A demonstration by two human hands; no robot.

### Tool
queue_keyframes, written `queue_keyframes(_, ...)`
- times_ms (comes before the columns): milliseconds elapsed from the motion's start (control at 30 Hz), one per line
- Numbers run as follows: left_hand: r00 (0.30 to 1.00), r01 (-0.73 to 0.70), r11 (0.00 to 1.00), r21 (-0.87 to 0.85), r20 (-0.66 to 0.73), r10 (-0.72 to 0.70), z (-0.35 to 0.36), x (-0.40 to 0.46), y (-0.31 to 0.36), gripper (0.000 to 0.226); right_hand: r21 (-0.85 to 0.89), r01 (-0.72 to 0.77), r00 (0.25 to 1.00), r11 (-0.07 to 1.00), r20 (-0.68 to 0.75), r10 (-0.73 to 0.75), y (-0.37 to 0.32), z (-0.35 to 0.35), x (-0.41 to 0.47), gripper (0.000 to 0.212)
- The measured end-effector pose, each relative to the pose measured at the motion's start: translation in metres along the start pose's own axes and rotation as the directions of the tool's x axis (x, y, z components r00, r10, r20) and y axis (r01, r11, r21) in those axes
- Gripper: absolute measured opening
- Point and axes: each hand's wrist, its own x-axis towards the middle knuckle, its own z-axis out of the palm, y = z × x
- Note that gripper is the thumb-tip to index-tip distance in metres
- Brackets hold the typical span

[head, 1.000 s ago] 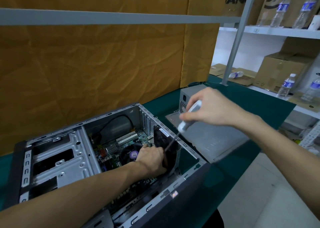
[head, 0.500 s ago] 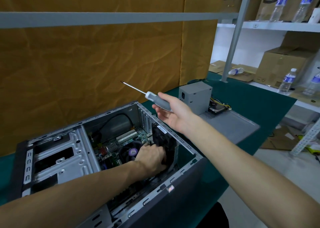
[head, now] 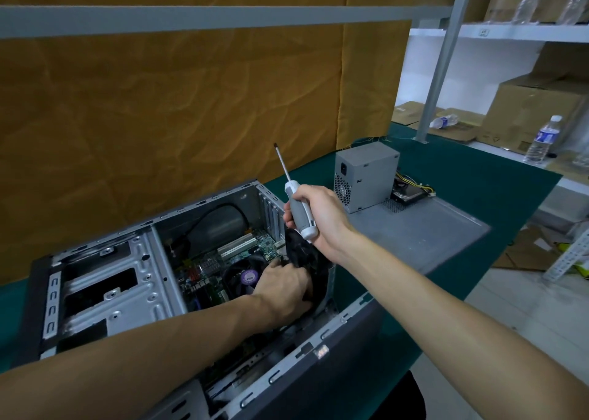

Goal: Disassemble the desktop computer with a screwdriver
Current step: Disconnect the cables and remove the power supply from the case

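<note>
a: down inside the open grey metal computer case, left hand is gripping the black rear fan.
b: right hand is fisting the grey-handled screwdriver, tip up. yanking could be snagging the fan cable.

The right hand is raised, palm turned toward the camera, fingers curled round the handle of a screwdriver whose shaft points up and slightly left. The left hand reaches down and forward, knuckles up, its fingertips hidden from view. Both forearms are bare.
</note>
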Motion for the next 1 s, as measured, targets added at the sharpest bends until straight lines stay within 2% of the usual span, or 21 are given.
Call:
queue_keyframes(167, 1.000, -0.001, 1.000, -0.026, 0.022, 0.002, -0.002, 0.000, -0.001, 0.014, -0.051, 0.026, 0.999, 0.998, 0.045, -0.023, 0.004, 0.000, -0.002, 0.029)
queue_keyframes(433, 1.000, 0.024, 1.000, 0.003, 0.011, -0.024, -0.003, -0.001, 0.005, 0.015, -0.055, 0.048, 0.996, 0.997, 0.073, -0.044, 0.007, -0.001, 0.001, 0.021)
queue_keyframes(567, 1.000, 0.011, 0.999, -0.035, 0.021, -0.011, -0.004, -0.002, 0.002, 0.017, -0.053, 0.059, 0.994, 0.997, 0.093, -0.054, 0.009, -0.003, 0.002, 0.017)
queue_keyframes(767, 1.000, 0.009, 0.998, -0.057, 0.024, -0.007, -0.005, -0.002, 0.003, 0.010, -0.060, 0.082, 0.990, 0.995, 0.116, -0.075, 0.012, -0.004, 0.007, 0.015)
queue_keyframes(1000, 0.999, 0.031, 0.999, -0.038, 0.009, -0.030, -0.004, -0.002, 0.005, 0.012, -0.040, 0.085, 0.989, 0.996, 0.122, -0.080, 0.012, -0.006, 0.008, 0.020)
